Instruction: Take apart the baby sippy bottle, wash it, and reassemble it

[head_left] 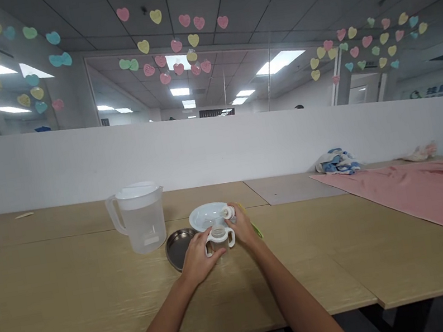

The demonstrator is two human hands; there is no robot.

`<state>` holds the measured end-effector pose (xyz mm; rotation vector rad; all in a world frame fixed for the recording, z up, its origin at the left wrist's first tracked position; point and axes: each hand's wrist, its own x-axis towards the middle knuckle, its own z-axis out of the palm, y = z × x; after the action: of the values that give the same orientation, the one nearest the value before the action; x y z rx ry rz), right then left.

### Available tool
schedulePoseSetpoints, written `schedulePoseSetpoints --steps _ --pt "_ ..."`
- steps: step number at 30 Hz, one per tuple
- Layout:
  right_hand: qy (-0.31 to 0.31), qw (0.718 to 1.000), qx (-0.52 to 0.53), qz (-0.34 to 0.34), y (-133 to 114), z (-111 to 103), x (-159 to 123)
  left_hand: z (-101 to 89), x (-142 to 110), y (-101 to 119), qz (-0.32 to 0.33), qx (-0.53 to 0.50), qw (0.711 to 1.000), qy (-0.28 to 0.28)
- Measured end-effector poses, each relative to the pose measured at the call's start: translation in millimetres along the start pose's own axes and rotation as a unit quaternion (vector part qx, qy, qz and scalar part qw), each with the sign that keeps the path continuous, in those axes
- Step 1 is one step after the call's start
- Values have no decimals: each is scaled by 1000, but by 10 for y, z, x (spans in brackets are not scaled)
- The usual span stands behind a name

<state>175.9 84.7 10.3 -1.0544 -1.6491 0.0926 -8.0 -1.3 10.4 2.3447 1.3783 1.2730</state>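
My left hand (198,259) wraps around a clear two-handled training cup (219,241) with white handles, and the fingers partly cover the near handle. My right hand (244,229) pinches a small white cylindrical cap or spout piece (227,212) just above and behind the cup. Under that piece lies a shallow white bowl (207,216), its near part hidden by the cup and hands. A dark metal round dish (178,249) sits beside my left hand. A clear plastic pitcher with a white lid (142,224) stands to its left.
A thin yellow-green item (256,230) pokes out beside my right hand. The light wood table (102,316) ends at a front edge near my body, with a white partition behind it. A pink cloth (383,195) covers the right side, with a blue-and-white bundle (336,162) beyond.
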Motion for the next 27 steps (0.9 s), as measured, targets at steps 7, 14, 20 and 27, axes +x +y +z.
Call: schedulePoseSetpoints --steps 7,14,20,27 --pt "-13 995 -85 57 -33 -21 -30 2 -3 5 -1 2 1000 -2" --pt "-7 976 -212 56 -126 -70 -61 -4 2 39 -15 6 1000 -14" --pt "5 975 -215 50 -103 -55 -63 -2 -1 34 -14 14 1000 -12" --pt "-12 983 -175 47 -61 -36 -66 7 -5 22 -9 12 1000 -1"
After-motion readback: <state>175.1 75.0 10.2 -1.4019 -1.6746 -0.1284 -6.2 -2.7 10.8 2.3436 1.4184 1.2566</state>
